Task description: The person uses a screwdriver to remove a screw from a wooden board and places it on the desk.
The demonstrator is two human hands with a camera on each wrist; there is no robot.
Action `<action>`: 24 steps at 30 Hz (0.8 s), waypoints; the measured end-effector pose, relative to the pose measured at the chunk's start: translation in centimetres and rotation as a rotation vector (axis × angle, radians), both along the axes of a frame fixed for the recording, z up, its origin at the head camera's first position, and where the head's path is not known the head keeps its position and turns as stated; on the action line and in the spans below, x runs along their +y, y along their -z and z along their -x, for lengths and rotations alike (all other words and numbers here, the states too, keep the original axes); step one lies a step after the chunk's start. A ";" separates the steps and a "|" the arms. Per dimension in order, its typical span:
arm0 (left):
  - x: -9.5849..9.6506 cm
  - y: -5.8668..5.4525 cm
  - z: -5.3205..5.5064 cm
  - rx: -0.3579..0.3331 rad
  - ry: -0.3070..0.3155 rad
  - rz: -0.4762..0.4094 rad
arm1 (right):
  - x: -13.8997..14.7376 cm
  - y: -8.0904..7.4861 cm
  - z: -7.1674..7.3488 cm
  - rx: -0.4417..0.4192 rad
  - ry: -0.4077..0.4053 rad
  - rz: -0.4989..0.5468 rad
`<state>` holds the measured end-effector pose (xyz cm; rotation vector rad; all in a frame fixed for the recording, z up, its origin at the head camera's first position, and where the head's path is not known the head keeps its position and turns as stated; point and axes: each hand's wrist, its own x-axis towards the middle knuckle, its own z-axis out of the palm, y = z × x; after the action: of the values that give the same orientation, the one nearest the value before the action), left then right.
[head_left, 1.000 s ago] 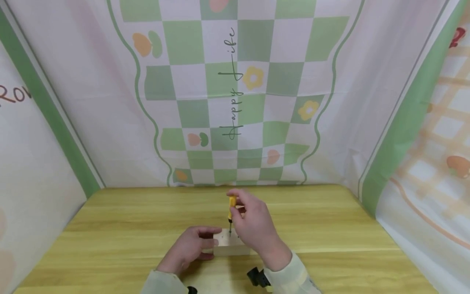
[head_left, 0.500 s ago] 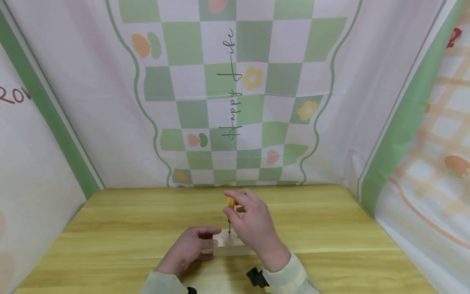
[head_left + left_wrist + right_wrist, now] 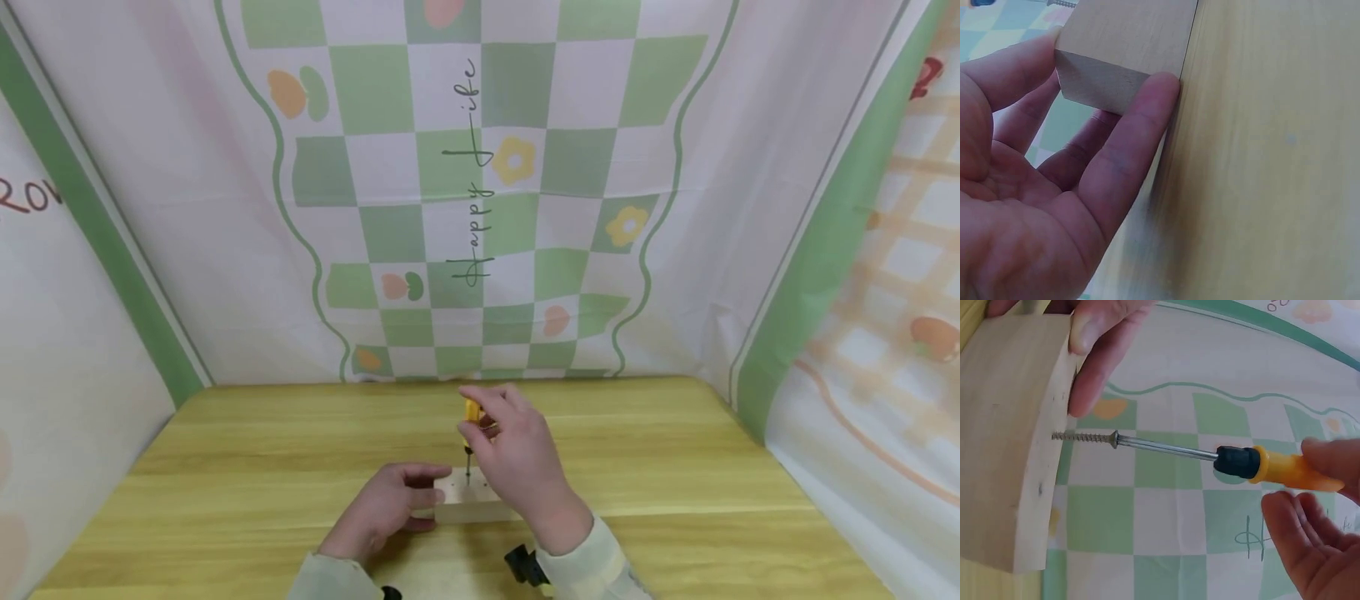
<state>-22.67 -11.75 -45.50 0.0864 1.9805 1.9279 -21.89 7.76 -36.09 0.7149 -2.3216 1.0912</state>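
A pale wooden block [image 3: 480, 512] lies on the table, and my left hand [image 3: 392, 500] grips its left end. In the left wrist view, the thumb and fingers [image 3: 1132, 140] press on the block's edges. Above it my right hand [image 3: 521, 462] holds a screwdriver by its yellow handle [image 3: 472, 411], thumb and fingertips around the upper part. The right wrist view shows the screwdriver's shaft [image 3: 1166, 447] meeting the head of a screw [image 3: 1088, 437]. That screw stands upright in the block's top face, most of its thread exposed. Small dark holes [image 3: 1040, 487] show in the same face.
The wood-grain table [image 3: 262, 450] stretches to both sides, with a green and white checked cloth [image 3: 517, 225] hanging behind it. A black wrist mount [image 3: 525, 567] sits by the right sleeve [image 3: 592, 562].
My right hand's thumb and fingers have shifted slightly left around the screwdriver handle, covering more of it than a second ago. The left hand and block have stayed in place.
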 end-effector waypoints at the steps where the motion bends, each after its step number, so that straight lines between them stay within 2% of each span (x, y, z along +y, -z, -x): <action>1: 0.0 0.0 0.0 0.001 0.000 0.000 | 0.0 0.0 0.0 0.012 0.007 -0.003; 9: -0.1 0.1 0.0 0.004 0.003 -0.002 | 0.0 0.0 -0.1 -0.006 -0.001 -0.008; 15: -0.1 0.1 -0.1 0.009 0.000 -0.009 | 0.0 -0.1 0.0 0.021 0.003 0.026; 19: 0.0 0.1 -0.2 0.006 -0.006 -0.009 | 0.0 -0.1 0.0 -0.009 -0.024 0.034; 24: 0.0 0.1 -0.2 0.005 -0.010 -0.004 | 0.0 -0.1 0.0 -0.029 -0.001 0.045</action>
<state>-22.52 -11.72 -45.57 0.0823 1.9842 1.9394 -21.89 7.73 -35.99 0.6877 -2.3129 1.1580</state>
